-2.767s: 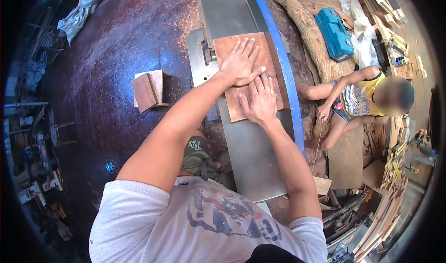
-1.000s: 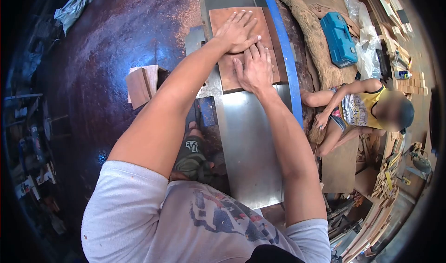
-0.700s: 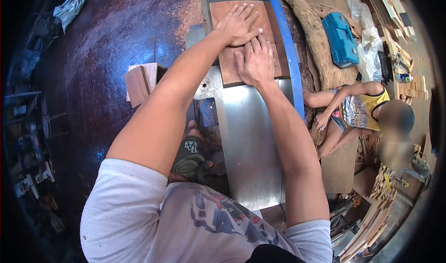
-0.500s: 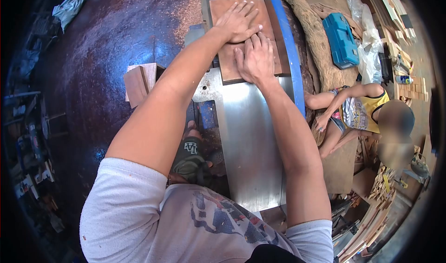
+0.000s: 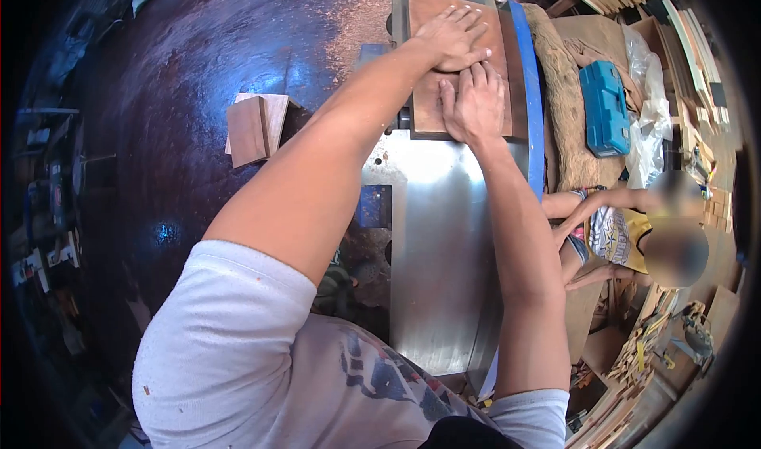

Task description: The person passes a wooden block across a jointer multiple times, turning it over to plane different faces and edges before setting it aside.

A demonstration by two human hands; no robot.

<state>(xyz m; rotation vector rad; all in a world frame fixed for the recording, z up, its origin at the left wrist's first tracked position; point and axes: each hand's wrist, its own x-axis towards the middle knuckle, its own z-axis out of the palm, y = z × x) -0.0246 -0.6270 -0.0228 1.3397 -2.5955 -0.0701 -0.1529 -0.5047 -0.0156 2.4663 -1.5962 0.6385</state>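
Note:
A flat reddish-brown wooden board (image 5: 430, 110) lies on the metal bed (image 5: 444, 251) of a machine, close along its upright blue-edged fence (image 5: 533, 92). My left hand (image 5: 456, 38) is spread flat on the far half of the board, fingers pointing away from me. Just nearer to me, my right hand (image 5: 476, 104) rests on the board too, palm down, its fingertips close to my left thumb. Neither hand is wrapped around anything. The underside of the board is hidden.
Wooden blocks (image 5: 250, 130) stand left of the machine. Beyond the fence are a rough log (image 5: 559, 108), a teal case (image 5: 605, 108) and clear plastic sheeting (image 5: 652, 124). A seated person (image 5: 614, 235) is at the right, among stacked wood strips (image 5: 626, 378). Shavings lie on the dark floor.
Both hands and the board have slid a little farther away from me along the metal bed. My view has shifted. The seated person has raised one arm toward the head.

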